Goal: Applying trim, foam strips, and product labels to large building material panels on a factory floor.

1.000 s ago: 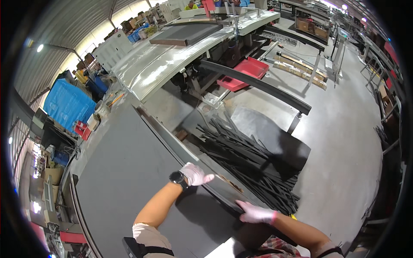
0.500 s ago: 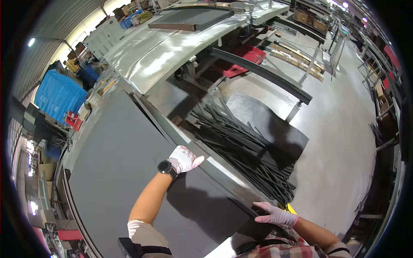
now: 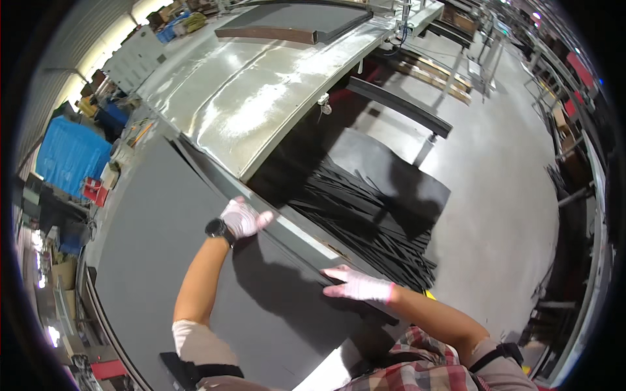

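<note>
A large dark grey sheet [image 3: 150, 260] lies flat before me, its right edge beside a long metal rail [image 3: 293, 231]. My left hand [image 3: 242, 219], in a white and pink glove with a black watch at the wrist, rests on the sheet near that edge. Its thumb is spread out toward the rail, so it is open. Lower along the same edge, my gloved right hand [image 3: 357, 284] has its thumb and fingers on either side of the dark border; the fingertips' exact hold is partly hidden. Beyond the rail, thin black strips [image 3: 372, 221] lie in a loose heap.
A shiny metal table [image 3: 241, 98] stands ahead, bearing a framed grey panel [image 3: 306, 19]. Behind the strips lies a loose dark sheet [image 3: 391, 163] near a black beam [image 3: 398, 107]. A blue-wrapped stack [image 3: 72, 153] is at far left. Grey floor [image 3: 502, 195] stretches to the right.
My right hand has moved up and left along the sheet's edge, nearer to my left hand. My left hand has shifted slightly up and left. The view has also shifted.
</note>
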The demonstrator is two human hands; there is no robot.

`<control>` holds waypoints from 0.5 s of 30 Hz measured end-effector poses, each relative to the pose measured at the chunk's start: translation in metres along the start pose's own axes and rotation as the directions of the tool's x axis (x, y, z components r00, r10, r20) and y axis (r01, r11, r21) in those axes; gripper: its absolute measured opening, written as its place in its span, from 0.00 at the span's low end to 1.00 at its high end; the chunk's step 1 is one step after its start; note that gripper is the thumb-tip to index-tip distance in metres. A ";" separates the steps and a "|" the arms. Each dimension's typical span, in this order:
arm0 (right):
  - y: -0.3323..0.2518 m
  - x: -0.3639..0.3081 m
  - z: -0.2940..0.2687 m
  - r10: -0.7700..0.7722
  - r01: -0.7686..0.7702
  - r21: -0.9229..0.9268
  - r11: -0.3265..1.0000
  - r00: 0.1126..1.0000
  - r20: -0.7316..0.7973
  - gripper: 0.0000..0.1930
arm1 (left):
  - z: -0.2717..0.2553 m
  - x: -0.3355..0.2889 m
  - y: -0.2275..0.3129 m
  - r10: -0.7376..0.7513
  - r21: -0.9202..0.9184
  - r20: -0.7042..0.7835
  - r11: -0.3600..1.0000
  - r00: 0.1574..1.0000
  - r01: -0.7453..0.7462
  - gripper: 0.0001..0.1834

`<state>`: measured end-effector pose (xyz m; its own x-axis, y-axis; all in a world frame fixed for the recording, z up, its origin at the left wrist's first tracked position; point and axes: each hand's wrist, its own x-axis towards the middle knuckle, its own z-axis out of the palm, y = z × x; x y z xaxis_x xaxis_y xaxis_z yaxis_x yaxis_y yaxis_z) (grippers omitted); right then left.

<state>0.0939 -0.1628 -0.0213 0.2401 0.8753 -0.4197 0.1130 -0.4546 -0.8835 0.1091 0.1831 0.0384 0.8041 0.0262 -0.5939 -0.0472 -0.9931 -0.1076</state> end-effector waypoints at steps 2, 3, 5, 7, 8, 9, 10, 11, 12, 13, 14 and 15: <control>0.015 0.001 -0.003 -0.043 0.042 -0.039 0.998 0.998 -0.035 0.37 | -0.004 -0.003 0.065 0.160 0.035 0.047 0.986 0.986 -0.162 0.42; 0.015 -0.001 -0.004 -0.019 0.013 -0.104 0.994 0.999 -0.050 0.37 | 0.000 -0.008 0.090 0.258 0.030 0.051 0.965 0.965 -0.259 0.42; 0.000 -0.023 -0.002 0.047 -0.077 -0.211 0.975 0.989 -0.143 0.35 | 0.003 -0.019 0.111 0.377 0.022 0.070 0.925 0.924 -0.379 0.42; 0.013 -0.060 0.010 -0.025 -0.009 -0.086 0.996 0.923 -0.383 0.30 | 0.010 -0.026 0.118 0.327 0.103 0.047 0.938 0.944 -0.330 0.36; 0.028 -0.080 0.017 -0.040 0.059 0.024 0.998 0.871 -0.489 0.29 | 0.015 -0.027 0.115 0.313 0.078 0.030 0.946 0.949 -0.315 0.34; 0.039 -0.103 0.031 -0.005 0.119 0.159 0.980 0.815 -0.579 0.28 | 0.021 -0.031 0.109 0.331 0.062 -0.005 0.942 0.944 -0.330 0.33; 0.049 -0.126 0.045 0.033 0.195 0.269 0.943 0.749 -0.662 0.27 | 0.023 -0.034 0.107 0.343 0.048 -0.052 0.939 0.938 -0.341 0.31; 0.063 -0.142 0.059 0.021 0.238 0.280 0.930 0.727 -0.687 0.25 | 0.022 -0.030 0.110 0.319 0.062 -0.014 0.946 0.948 -0.318 0.27; 0.069 -0.145 0.071 0.028 0.232 0.282 0.931 0.724 -0.689 0.25 | 0.019 -0.029 0.113 0.327 0.061 -0.013 0.943 0.945 -0.326 0.27; 0.072 -0.143 0.082 -0.038 0.281 0.201 0.938 0.663 -0.748 0.24 | 0.015 -0.028 0.114 0.336 0.069 0.011 0.939 0.942 -0.336 0.26; 0.072 -0.136 0.086 -0.109 0.325 0.116 0.939 0.598 -0.794 0.23 | 0.013 -0.027 0.115 0.341 0.076 0.035 0.936 0.939 -0.343 0.25; 0.069 -0.123 0.089 -0.115 0.300 0.098 0.949 0.618 -0.778 0.22 | 0.014 -0.025 0.116 0.356 0.079 0.029 0.931 0.934 -0.358 0.24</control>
<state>-0.0134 -0.2876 -0.0492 0.8855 0.4647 0.0040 0.0845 -0.1526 -0.9847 0.0755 0.0692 0.0292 0.7171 -0.3263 -0.6158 -0.3782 -0.9244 0.0494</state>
